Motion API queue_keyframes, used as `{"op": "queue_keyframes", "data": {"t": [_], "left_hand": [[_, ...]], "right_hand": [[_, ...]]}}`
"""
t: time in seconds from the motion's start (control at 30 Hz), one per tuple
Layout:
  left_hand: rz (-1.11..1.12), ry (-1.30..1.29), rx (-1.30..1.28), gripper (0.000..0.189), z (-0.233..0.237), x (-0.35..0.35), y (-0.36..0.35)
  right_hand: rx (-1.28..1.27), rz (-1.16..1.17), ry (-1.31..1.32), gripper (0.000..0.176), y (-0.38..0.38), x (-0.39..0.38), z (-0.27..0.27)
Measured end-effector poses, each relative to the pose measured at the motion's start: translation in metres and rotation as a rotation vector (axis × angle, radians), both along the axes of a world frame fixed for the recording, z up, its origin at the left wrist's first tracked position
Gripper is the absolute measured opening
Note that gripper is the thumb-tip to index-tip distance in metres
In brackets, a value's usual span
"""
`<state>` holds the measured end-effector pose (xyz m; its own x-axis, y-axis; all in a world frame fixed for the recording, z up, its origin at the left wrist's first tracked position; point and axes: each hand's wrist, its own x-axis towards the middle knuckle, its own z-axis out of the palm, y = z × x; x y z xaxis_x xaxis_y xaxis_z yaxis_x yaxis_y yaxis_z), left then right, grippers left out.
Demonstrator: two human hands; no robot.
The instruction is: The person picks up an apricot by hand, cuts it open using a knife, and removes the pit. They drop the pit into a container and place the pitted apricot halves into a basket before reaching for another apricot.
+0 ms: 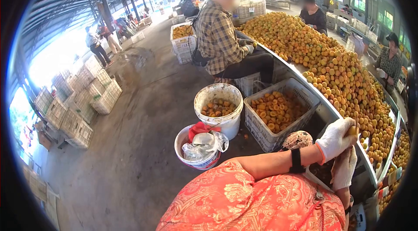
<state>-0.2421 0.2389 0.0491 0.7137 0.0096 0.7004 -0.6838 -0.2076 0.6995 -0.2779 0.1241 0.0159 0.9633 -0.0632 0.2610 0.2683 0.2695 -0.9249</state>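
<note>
My left hand point(336, 138), in a white knit glove with an orange cuff edge, is closed around an apricot point(352, 131) that shows at its fingertips. Just below it, touching or nearly so, is my right hand point(345, 169), also in a white glove. Its fingers are bent up against the left hand, and what they hold, if anything, is hidden. Both hands are at the metal edge of a long sorting table point(308, 84) heaped with apricots point(333, 74). Under my left forearm stands a white crate point(257, 131) filled with halved apricots point(276, 111).
A white bucket point(233, 120) with apricot pieces and a smaller bucket point(204, 165) with a red cloth and plastic bag stand on the floor at left. A co-worker in a plaid shirt point(217, 35) sits along the table; others work across it. Stacked crates point(72, 105) stand farther left.
</note>
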Motion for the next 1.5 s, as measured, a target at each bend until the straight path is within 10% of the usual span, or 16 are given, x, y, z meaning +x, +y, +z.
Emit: {"op": "queue_keyframes", "data": {"t": [0.1, 0.23, 0.63, 0.87, 1.27, 1.5], "left_hand": [[-0.387, 0.475, -0.527, 0.022, -0.004, 0.014, -0.014], [-0.462, 0.531, -0.682, 0.031, -0.013, 0.013, -0.037], [-0.607, 0.567, -0.888, 0.029, -0.012, 0.019, -0.039], [-0.508, 0.570, -0.495, 0.028, -0.012, 0.015, -0.028], [-0.465, 0.679, -0.662, 0.021, 0.001, 0.021, 0.004], [-0.390, 0.193, 0.054, 0.040, -0.002, -0.005, -0.007]], "right_hand": [[-0.597, 0.115, -0.043, 0.027, -0.022, 0.009, -0.016], [0.044, 0.120, -0.001, 0.034, -0.014, 0.014, -0.025], [-0.058, 0.092, -0.039, 0.041, -0.024, 0.023, -0.018], [-0.081, 0.064, -0.052, 0.037, -0.029, 0.021, -0.015], [-0.122, -0.124, 0.029, 0.022, -0.040, 0.020, -0.006], [-0.011, 0.022, 0.041, 0.032, -0.042, 0.015, 0.015]]}}
